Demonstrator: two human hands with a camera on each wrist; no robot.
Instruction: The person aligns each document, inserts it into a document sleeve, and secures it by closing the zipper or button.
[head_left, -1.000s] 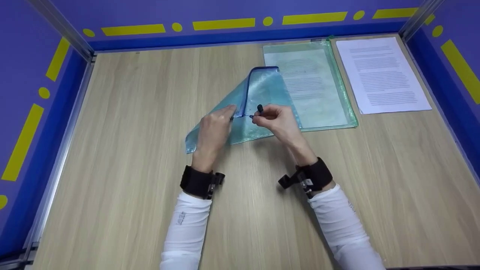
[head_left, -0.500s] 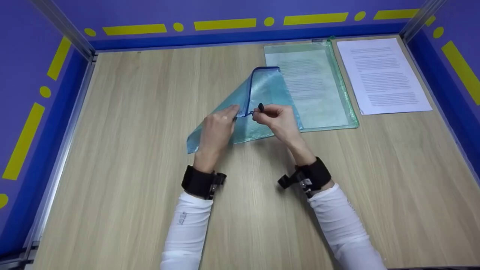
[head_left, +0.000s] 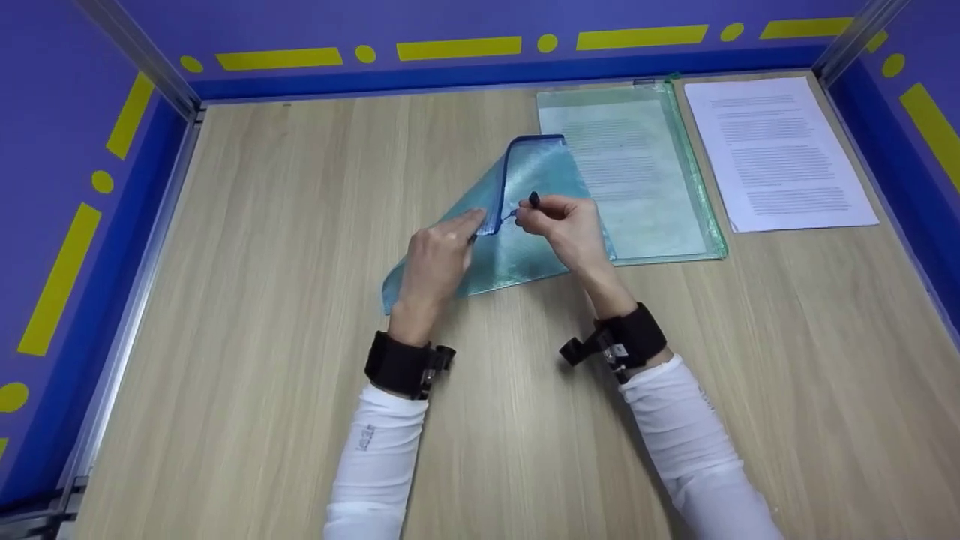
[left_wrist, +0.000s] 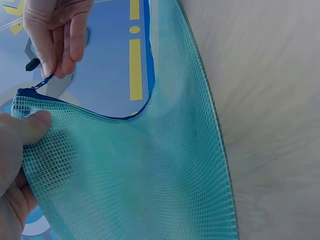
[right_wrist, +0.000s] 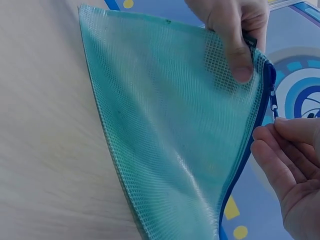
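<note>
A blue-green mesh zipper pouch point(head_left: 517, 255) with a dark blue zipper point(right_wrist: 252, 135) is held tilted up off the table at its near side. My left hand point(head_left: 435, 259) grips its corner by the zipper end, thumb on the mesh in the left wrist view. Just right of it, my right hand point(head_left: 566, 229) pinches the zipper pull point(right_wrist: 274, 102) between thumb and fingers. The pull stretches from the slider at the corner to the fingertips. A black tab point(left_wrist: 32, 64) sticks out past the right fingers. Part of the pouch's left side is hidden behind my left hand.
Behind the pouch at the right lies a green zipper pouch point(head_left: 660, 232) with printed paper inside, partly overlapped by the blue one. Further right is a stack of printed sheets point(head_left: 780, 154). Blue panels point(head_left: 450, 82) border the wooden table at back and sides.
My right hand has moved slightly up and away from me with the zipper pull, which now angles up from the corner. The left hand keeps its grip; the head view has shifted a little.
</note>
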